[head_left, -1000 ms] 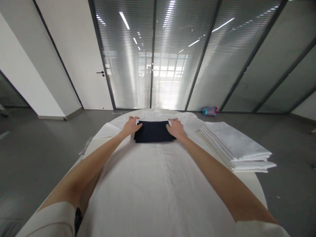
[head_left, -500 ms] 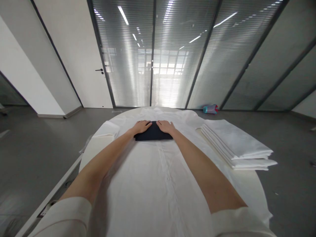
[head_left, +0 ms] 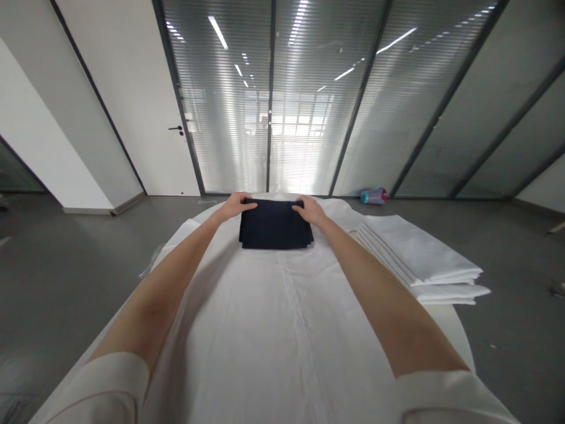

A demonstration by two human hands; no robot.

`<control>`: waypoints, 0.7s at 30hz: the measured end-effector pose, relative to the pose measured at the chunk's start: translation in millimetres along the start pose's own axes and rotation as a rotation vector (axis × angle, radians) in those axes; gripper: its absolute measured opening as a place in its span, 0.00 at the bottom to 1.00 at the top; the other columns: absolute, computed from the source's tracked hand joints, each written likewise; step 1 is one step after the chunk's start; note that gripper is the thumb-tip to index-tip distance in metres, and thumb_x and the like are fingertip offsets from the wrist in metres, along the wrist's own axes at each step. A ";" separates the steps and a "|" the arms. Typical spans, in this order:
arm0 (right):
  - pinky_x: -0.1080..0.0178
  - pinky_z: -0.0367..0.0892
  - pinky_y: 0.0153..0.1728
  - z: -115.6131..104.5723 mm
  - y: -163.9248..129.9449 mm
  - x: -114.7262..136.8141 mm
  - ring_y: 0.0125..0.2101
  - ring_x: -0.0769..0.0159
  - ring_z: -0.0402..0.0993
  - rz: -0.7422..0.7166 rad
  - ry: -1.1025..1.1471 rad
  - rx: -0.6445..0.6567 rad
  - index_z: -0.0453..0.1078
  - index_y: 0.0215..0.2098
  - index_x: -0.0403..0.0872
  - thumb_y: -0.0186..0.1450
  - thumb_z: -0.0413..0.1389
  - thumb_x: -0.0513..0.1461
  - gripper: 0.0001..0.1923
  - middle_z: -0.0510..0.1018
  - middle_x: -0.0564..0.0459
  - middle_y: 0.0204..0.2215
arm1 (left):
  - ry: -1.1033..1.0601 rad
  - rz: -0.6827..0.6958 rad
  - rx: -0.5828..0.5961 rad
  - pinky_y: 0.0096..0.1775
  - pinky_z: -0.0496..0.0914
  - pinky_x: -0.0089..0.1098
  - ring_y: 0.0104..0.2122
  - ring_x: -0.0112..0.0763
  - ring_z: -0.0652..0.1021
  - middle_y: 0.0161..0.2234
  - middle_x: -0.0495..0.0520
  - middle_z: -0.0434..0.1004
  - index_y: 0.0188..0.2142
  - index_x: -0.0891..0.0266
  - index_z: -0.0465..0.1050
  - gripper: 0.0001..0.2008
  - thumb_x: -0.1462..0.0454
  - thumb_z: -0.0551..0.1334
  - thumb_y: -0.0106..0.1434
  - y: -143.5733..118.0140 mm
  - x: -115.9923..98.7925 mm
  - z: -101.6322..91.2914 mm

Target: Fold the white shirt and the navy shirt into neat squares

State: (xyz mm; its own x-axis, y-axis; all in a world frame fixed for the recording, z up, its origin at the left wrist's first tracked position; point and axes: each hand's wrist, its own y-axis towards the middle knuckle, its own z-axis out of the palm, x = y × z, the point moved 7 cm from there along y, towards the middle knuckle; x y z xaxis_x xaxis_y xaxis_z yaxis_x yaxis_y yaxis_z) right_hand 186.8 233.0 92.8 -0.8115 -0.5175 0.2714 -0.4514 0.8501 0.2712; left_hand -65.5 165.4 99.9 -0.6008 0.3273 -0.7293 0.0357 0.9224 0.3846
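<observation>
A folded dark navy cloth (head_left: 276, 225) shows near the far edge of the table, its layers slightly offset at the two sides. My left hand (head_left: 237, 206) grips its far left corner, thumb on top and fingers behind. At the far right corner, my right hand (head_left: 310, 209) pinches it in the same way. Under the cloth and my forearms spreads a white shirt (head_left: 247, 318), smooth, with a buttoned placket running down its middle. Whether the cloth's near edge touches the shirt I cannot tell.
On the right of the round white table (head_left: 450, 330) lies a stack of folded white cloths (head_left: 424, 253), overhanging the edge. A blue and red object (head_left: 373, 196) sits on the floor by the glass wall (head_left: 304, 106). A white door (head_left: 145, 106) stands to the left.
My hands were flat on top of the dark cloth. They have moved apart to its far corners and grip it there, and its far edge is raised, showing more of it.
</observation>
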 end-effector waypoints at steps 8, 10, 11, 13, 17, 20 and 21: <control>0.61 0.66 0.41 -56.8 -74.2 14.5 0.38 0.61 0.72 -0.441 0.154 -0.028 0.72 0.36 0.47 0.60 0.58 0.37 0.05 0.76 0.49 0.38 | 0.445 0.527 0.222 0.44 0.66 0.34 0.40 0.36 0.75 0.38 0.56 0.75 0.35 0.61 0.74 0.10 0.56 0.61 0.65 -78.1 -85.0 18.3; 0.62 0.67 0.39 -30.4 -104.4 13.8 0.36 0.62 0.73 -0.496 0.090 0.232 0.73 0.34 0.48 0.59 0.59 0.36 0.04 0.77 0.51 0.36 | 0.512 0.573 0.439 0.43 0.67 0.33 0.38 0.35 0.75 0.37 0.55 0.76 0.34 0.60 0.75 0.12 0.54 0.61 0.66 -109.3 -82.5 43.5; 0.63 0.67 0.38 -19.1 -115.6 13.1 0.34 0.63 0.73 -0.502 0.067 0.325 0.74 0.33 0.48 0.59 0.59 0.37 0.03 0.77 0.52 0.34 | 0.516 0.576 0.510 0.43 0.67 0.32 0.37 0.34 0.76 0.36 0.54 0.76 0.33 0.60 0.76 0.14 0.53 0.61 0.66 -119.3 -81.8 52.9; 0.62 0.68 0.38 -8.7 -122.5 15.1 0.34 0.62 0.74 -0.469 0.041 0.334 0.75 0.32 0.48 0.61 0.57 0.38 0.05 0.78 0.51 0.32 | 0.492 0.546 0.508 0.42 0.68 0.32 0.36 0.33 0.77 0.35 0.53 0.77 0.33 0.59 0.76 0.16 0.51 0.58 0.67 -121.4 -84.6 63.0; 0.59 0.65 0.50 -12.9 -94.8 38.2 0.45 0.59 0.74 -0.325 0.049 -0.028 0.75 0.45 0.46 0.68 0.46 0.36 0.16 0.79 0.46 0.43 | 0.467 0.371 0.145 0.48 0.68 0.35 0.43 0.37 0.78 0.41 0.57 0.79 0.42 0.61 0.76 0.20 0.55 0.48 0.73 -79.1 -91.4 69.4; 0.58 0.61 0.56 9.5 -74.7 58.1 0.54 0.59 0.70 -0.259 0.026 -0.062 0.70 0.55 0.45 0.72 0.40 0.38 0.21 0.75 0.44 0.54 | 0.545 0.213 0.043 0.54 0.66 0.40 0.50 0.41 0.76 0.47 0.61 0.78 0.49 0.64 0.74 0.23 0.59 0.42 0.75 -56.3 -75.8 94.1; 0.57 0.60 0.57 21.1 -71.1 60.4 0.56 0.58 0.68 -0.240 -0.009 -0.037 0.68 0.57 0.44 0.73 0.39 0.39 0.22 0.74 0.43 0.56 | 0.584 0.177 0.055 0.56 0.65 0.42 0.54 0.42 0.74 0.51 0.62 0.77 0.52 0.64 0.72 0.23 0.60 0.41 0.75 -54.0 -67.2 104.8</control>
State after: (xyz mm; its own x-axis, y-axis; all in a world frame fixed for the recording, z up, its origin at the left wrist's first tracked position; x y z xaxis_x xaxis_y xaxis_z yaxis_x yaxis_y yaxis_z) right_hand 162.0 143.3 70.5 -0.6863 -0.7029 0.1869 -0.6175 0.6989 0.3609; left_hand 56.7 115.1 68.9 -0.9200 0.3242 -0.2203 0.2066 0.8788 0.4302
